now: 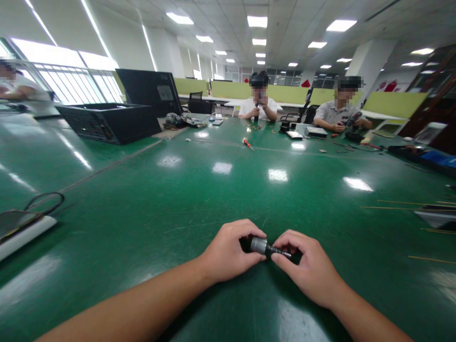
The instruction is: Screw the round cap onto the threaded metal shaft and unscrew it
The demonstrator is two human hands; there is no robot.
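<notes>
Close to me, low over the green table, I have a small grey metal cylinder with a thin dark stepped shaft (259, 245); its exact kind is unclear. My left hand (230, 249) closes around the wide cylinder end, thumb below and fingers above. On the shaft side, my right hand (308, 263) pinches the thin part between thumb and fingers. The piece lies roughly level, its shaft pointing right. My fingers hide some of both ends.
An orange-handled screwdriver (247, 144) lies mid-table. A black computer case (110, 121) stands far left, a white-edged device with a cable (28, 235) nearer. Thin yellow rods (392, 207) lie right. Two people sit across the table holding tools; another person is far left.
</notes>
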